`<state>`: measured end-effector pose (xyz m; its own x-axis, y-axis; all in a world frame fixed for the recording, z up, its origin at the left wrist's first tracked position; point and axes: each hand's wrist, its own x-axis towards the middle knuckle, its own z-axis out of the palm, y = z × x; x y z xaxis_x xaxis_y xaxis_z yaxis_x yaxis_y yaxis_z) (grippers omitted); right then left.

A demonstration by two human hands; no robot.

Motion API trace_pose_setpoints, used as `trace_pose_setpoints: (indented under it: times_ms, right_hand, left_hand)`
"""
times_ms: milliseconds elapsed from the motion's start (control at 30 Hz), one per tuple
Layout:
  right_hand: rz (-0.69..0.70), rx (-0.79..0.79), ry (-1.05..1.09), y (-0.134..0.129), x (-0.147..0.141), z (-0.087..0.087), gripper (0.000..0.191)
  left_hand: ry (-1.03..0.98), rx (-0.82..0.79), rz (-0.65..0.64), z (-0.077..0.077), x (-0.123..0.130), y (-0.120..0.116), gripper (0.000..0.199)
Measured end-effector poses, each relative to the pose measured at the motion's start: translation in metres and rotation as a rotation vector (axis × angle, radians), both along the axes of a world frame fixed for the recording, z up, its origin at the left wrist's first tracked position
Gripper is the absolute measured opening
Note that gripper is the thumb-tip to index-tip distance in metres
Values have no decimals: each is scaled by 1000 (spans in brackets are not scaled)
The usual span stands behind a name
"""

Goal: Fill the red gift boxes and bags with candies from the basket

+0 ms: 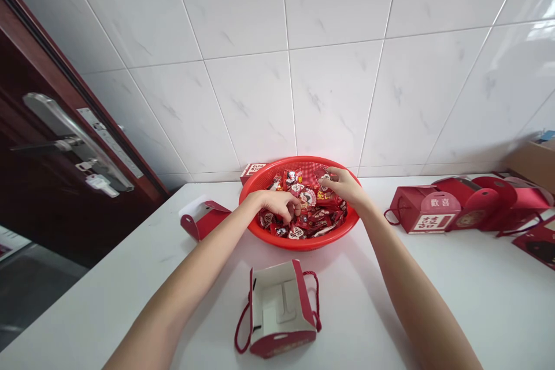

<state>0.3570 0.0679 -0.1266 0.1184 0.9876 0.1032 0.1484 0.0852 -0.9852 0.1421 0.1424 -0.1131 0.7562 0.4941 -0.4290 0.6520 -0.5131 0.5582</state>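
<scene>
A red plastic basket [247, 225] by the tiled wall holds many red-wrapped candies [308, 199]. Inside it my left hand [275, 203] has its fingers curled down among the wrappers; whatever they grip, if anything, is hidden. At the basket's right rear, my right hand [346, 186] pinches a wrapped candy [324, 179] between thumb and fingers. Nearer to me, between my forearms, stands an open gift box [277, 303] with pale inner walls and dark red cord handles. Its inside shows no candies.
Several closed red gift boxes [427, 211] stand in a row on the right, beside a brown carton [531, 162]. Another red box [206, 218] lies left of the basket, and one [251, 170] is partly behind it. A dark door [52, 156] with keys is at left.
</scene>
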Motion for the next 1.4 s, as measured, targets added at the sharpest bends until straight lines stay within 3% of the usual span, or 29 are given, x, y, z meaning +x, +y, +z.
trace_pose_setpoints:
  times_ms: [433, 633, 767, 933, 1100, 1233, 1400]
  right_hand:
    - [39, -34, 20, -3, -1, 4, 26]
    - [51, -56, 21, -4, -2, 5, 30]
    - [49, -66, 14, -4, -2, 4, 34]
    - [58, -67, 1, -5, -2, 5, 30]
    - [44, -63, -23, -3, -1, 4, 36]
    - [49, -65, -32, 0, -2, 2, 36]
    - [62, -90, -12, -2, -3, 3, 35]
  left_hand:
    - [-545, 131, 288, -9, -3, 15, 31]
    - [-622, 141, 451, -13, -4, 22, 13]
    - [-618, 67, 527, -10, -5, 21, 11]
    - [-603, -97, 519, -8, -2, 10, 28]
    - [-591, -127, 482, -7, -1, 4, 33]
    - [-541, -93, 421, -2, -4, 4, 30]
    - [-420, 99, 296, -4, -6, 6, 44]
